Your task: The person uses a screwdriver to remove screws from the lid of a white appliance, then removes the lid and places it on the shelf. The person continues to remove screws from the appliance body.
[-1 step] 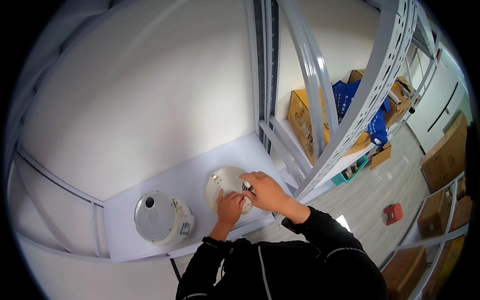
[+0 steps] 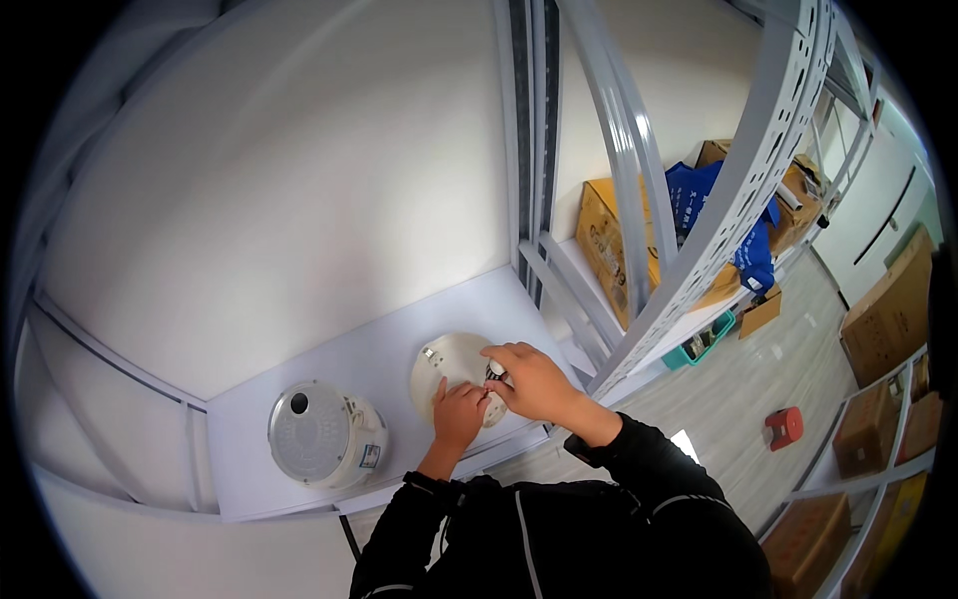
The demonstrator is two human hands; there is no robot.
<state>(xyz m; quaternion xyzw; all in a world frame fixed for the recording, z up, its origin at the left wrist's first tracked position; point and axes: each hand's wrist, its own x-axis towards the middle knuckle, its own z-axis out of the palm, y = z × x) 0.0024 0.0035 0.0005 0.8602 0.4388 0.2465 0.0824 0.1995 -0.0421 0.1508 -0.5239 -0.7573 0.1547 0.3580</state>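
Note:
A round off-white dish-like housing (image 2: 431,369) lies on the white shelf board, with small metal fittings near its far left rim. Both of my hands are over its right half. My right hand (image 2: 534,382) is closed round a small tool with a white-and-black handle (image 2: 493,370), its working end hidden. My left hand (image 2: 459,413) rests on the housing with one finger pointing up along it. Its other fingertips meet my right thumb around something small that I cannot make out. To the left stands a white drum-shaped unit (image 2: 361,449) with a grey round top (image 2: 311,444) and a dark hole.
The white shelf board (image 2: 239,419) backs onto a pale wall. At right rises a grey perforated rack post (image 2: 714,215). Beyond it are a cardboard box (image 2: 602,240), a blue bag (image 2: 689,195) and a teal bin (image 2: 704,344). A red stool (image 2: 785,427) stands on the floor.

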